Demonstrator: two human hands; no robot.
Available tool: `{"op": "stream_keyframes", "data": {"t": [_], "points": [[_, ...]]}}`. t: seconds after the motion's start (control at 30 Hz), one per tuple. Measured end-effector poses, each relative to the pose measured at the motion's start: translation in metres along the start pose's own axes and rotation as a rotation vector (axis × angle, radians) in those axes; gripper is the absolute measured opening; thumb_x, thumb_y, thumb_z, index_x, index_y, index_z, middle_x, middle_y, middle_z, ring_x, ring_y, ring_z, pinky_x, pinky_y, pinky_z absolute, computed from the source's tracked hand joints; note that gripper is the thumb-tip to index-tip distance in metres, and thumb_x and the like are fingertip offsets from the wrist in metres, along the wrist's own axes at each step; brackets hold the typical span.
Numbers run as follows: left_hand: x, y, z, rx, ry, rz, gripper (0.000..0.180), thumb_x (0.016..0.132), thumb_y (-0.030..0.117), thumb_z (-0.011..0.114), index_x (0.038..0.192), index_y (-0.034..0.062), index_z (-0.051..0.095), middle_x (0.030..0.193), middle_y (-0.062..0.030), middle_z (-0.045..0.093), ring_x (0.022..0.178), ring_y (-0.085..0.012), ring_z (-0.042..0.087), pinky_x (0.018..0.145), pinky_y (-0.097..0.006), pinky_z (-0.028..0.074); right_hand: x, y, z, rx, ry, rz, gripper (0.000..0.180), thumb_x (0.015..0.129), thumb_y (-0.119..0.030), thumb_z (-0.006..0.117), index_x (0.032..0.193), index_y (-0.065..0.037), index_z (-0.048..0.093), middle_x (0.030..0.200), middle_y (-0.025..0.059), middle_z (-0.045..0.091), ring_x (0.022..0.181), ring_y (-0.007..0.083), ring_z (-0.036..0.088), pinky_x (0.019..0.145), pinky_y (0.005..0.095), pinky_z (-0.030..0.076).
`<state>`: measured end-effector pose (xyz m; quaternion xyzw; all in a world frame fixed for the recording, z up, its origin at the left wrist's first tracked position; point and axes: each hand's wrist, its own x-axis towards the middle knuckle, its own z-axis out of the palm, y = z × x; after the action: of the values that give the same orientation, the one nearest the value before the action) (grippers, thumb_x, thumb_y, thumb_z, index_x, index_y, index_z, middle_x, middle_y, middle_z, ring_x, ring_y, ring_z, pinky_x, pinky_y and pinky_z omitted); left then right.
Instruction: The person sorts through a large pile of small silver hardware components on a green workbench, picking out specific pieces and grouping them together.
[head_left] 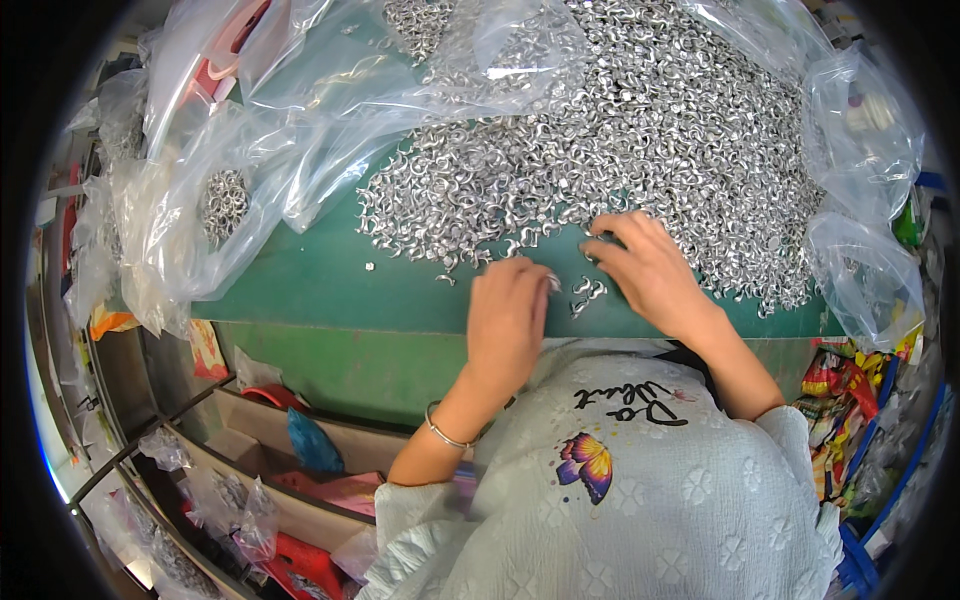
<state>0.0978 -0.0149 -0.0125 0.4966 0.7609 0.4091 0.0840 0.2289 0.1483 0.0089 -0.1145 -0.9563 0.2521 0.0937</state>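
Green and smooth, the counter [400, 300] stretches across the upper half, its near edge running from 8 to 4 o'clock just above the wearer's lap. A broad heap of small curved silvery metal pieces [650, 140] covers it from 12 to 2 o'clock. Clear plastic sheeting [310, 180] lies crumpled over the counter toward 10 and 11 o'clock, with more metal pieces showing through it, and a clear bag [865, 170] bulges at 2 o'clock, beside the heap.

Near the centre is the left grip [505, 310], back of the hand up and fingers curled together; a silvery glint shows at its 2 o'clock side, but I cannot tell whether it is clamped on a piece. Toward 3 o'clock, the right grip [652, 275] reaches to the heap's near edge, its fingers bent and their tips a little apart; whether anything is caught there I cannot tell. Between the two lies a little cluster of loose pieces [597, 289], apart from the heap, and one stray piece [369, 267] sits between 9 and 10 o'clock.

A bracelet [445, 430] circles the left wrist. Below, a pale shirt bears a butterfly print [590, 467] at 5 o'clock; a blue bag [315, 440] rests in a compartment near 8 o'clock, and colourful packets [840, 385] crowd 4 o'clock
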Motion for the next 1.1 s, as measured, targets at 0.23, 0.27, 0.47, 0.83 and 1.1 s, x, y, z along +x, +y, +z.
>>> {"op": "stream_keyframes", "data": {"t": [0.23,0.27,0.47,0.83,1.1], "points": [[-0.005,-0.013,0.004,0.026,0.189,-0.103,0.017,0.079,-0.007,0.068,0.095,0.0,0.065,0.094,-0.0121,0.061,0.082,-0.028,0.059,0.072,-0.035,0.049,-0.013,0.006,-0.011,0.058,-0.085,0.004,0.021,0.081,-0.007,0.067,0.101,-0.005,0.065,0.107,0.006,0.056,0.1,0.0252,0.052,0.084,0.0377,0.041],[-0.006,-0.011,0.008,0.023,0.184,-0.058,0.018,0.079,-0.009,0.068,0.096,-0.0009,0.065,0.093,-0.0122,0.061,0.079,-0.0257,0.06,0.069,-0.032,0.05,-0.013,0.007,-0.012,0.096,-0.056,0.005,0.021,0.081,-0.008,0.067,0.101,-0.005,0.065,0.106,0.0059,0.056,0.1,0.0251,0.052,0.084,0.038,0.041],[-0.008,0.009,0.01,-0.267,0.131,-0.196,0.014,0.083,-0.007,0.067,0.096,-0.002,0.065,0.093,-0.0116,0.062,0.075,-0.023,0.061,0.061,-0.03,0.05,-0.007,-0.004,0.0,-0.026,-0.026,-0.019,0.021,0.078,-0.005,0.066,0.099,-0.005,0.065,0.108,0.0067,0.056,0.101,0.0264,0.052,0.085,0.037,0.04],[0.012,-0.014,-0.017,0.221,0.392,-0.182,0.023,0.082,-0.009,0.064,0.103,0.0012,0.066,0.103,-0.0125,0.059,0.097,-0.028,0.057,0.082,-0.037,0.047,-0.005,-0.018,0.012,0.043,-0.052,-0.155,0.024,0.079,-0.017,0.071,0.1,-0.007,0.066,0.114,0.0065,0.054,0.106,0.026,0.05,0.085,0.0376,0.041],[-0.012,0.005,0.008,0.083,-0.032,-0.064,0.037,0.081,-0.013,0.055,0.117,-0.0041,0.06,0.118,-0.0169,0.056,0.102,-0.0338,0.055,0.09,-0.041,0.045,0.017,-0.014,0.017,-0.018,0.167,-0.068,0.026,0.08,-0.011,0.069,0.105,-0.004,0.065,0.108,0.0067,0.057,0.099,0.0251,0.052,0.08,0.0363,0.04]]}}
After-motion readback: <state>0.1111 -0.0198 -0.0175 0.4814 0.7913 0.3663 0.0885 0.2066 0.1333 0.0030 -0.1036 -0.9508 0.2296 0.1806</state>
